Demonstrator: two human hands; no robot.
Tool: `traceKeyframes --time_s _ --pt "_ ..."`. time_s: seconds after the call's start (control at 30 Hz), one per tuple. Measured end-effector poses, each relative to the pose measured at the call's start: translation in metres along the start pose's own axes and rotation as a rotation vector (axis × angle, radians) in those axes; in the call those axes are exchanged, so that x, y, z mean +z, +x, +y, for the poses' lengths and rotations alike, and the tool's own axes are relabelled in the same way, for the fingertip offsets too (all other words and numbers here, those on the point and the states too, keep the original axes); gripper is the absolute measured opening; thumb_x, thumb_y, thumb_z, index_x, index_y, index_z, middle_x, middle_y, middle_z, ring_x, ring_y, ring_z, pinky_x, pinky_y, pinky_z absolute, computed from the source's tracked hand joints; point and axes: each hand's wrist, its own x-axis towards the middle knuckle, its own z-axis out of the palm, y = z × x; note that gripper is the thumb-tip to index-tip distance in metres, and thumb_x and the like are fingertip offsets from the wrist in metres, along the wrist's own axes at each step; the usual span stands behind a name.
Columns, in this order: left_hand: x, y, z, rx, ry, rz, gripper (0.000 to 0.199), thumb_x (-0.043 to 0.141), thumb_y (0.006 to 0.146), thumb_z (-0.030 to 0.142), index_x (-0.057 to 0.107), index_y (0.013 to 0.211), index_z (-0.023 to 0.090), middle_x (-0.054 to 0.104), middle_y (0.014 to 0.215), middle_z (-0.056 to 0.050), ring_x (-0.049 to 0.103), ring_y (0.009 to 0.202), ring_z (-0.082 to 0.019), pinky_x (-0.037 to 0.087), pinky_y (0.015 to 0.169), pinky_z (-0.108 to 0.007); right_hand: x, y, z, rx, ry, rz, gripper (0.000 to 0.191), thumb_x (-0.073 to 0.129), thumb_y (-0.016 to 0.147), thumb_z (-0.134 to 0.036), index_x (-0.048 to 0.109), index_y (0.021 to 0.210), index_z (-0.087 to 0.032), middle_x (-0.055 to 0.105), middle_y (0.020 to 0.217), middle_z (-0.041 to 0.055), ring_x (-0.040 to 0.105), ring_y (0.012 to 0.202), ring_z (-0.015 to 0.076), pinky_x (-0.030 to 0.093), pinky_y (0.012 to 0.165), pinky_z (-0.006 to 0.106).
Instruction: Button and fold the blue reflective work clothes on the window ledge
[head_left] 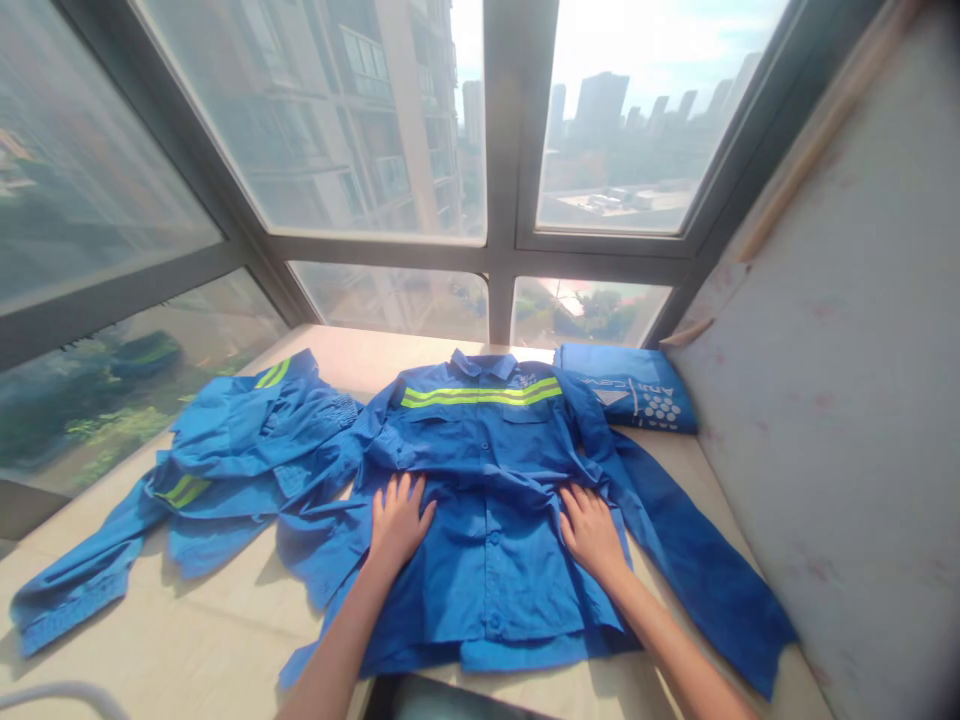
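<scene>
While the shirt [525, 590] lies front up on the ledge [202, 650], collar towards the window [502, 252], both hands rest on its middle. The left hand [397, 518] and the right hand [592, 528] are open, palms down, fingers slightly spread; neither appears to grip anything, though the cloth under the palms cannot be seen.

Because the folds bunch between the hands, pressing or sliding them unevenly could set creases or skew the button line [495, 538]. If the shirt is pulled right, its left-hand side could drag the second shirt [217, 430], since their cloth meets or overlaps there. A tug on the sleeve near the wall [840, 400] could nudge the folded blue packet [652, 390], which sits just beside the shoulder.

Where one garment ends and the other begins is hard to tell, as both are the same blue. The packet's lettering is only partly readable. A dark object [450, 700] and a pale curved thing [67, 690] are cut off by the bottom edge, so I cannot say what they are.
</scene>
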Motion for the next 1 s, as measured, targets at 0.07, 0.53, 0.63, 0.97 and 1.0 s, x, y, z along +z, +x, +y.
traceKeyframes --time_s 0.07,0.53,0.63,0.97,1.0 --pt "-0.009 -0.007 0.005 0.006 -0.013 0.026 0.047 0.045 0.095 0.032 0.058 0.14 0.028 0.063 0.136 -0.013 0.05 0.134 -0.031 0.033 0.115 -0.051 -0.008 -0.002 0.003 -0.016 0.042 0.011 0.043 0.049 0.092 -0.024 0.061 0.134 -0.021 0.056 0.142 0.0153 0.056 0.129 0.0315 0.048 0.106 0.048" --pt "0.026 -0.216 -0.057 0.022 0.152 0.28 0.051 0.046 0.094 0.05 0.068 0.119 0.013 0.063 0.126 -0.021 0.059 0.114 -0.035 0.051 0.089 -0.047 -0.06 -0.18 0.062 -0.302 0.159 -0.093 0.049 0.054 0.092 -0.024 0.057 0.14 -0.024 0.059 0.141 0.0089 0.057 0.13 0.0279 0.051 0.106 0.042" --pt "0.033 -0.226 -0.068 0.079 0.126 0.278 0.049 0.049 0.092 0.045 0.066 0.125 0.014 0.062 0.131 -0.019 0.059 0.118 -0.034 0.05 0.094 -0.047 -0.059 -0.178 0.068 -0.245 0.172 -0.042 0.049 0.046 0.086 -0.011 0.064 0.129 -0.023 0.067 0.129 0.0082 0.064 0.119 0.0238 0.054 0.103 0.039" --pt "0.033 -0.228 -0.119 0.261 -0.115 0.273 0.035 0.053 0.082 0.021 0.071 0.111 0.027 0.074 0.108 -0.006 0.072 0.097 -0.023 0.06 0.084 -0.031 -0.052 -0.192 0.081 0.062 0.26 0.027 0.038 0.047 0.08 -0.02 0.072 0.108 -0.022 0.073 0.117 0.0101 0.069 0.109 0.0266 0.057 0.096 0.041" --pt "0.032 -0.23 -0.124 0.261 -0.114 0.275 0.036 0.053 0.08 0.019 0.071 0.11 0.027 0.074 0.109 -0.006 0.072 0.098 -0.023 0.06 0.085 -0.032 -0.051 -0.196 0.082 0.133 0.283 0.034 0.036 0.046 0.082 -0.024 0.071 0.107 -0.021 0.074 0.114 0.0098 0.071 0.106 0.0267 0.058 0.093 0.04"
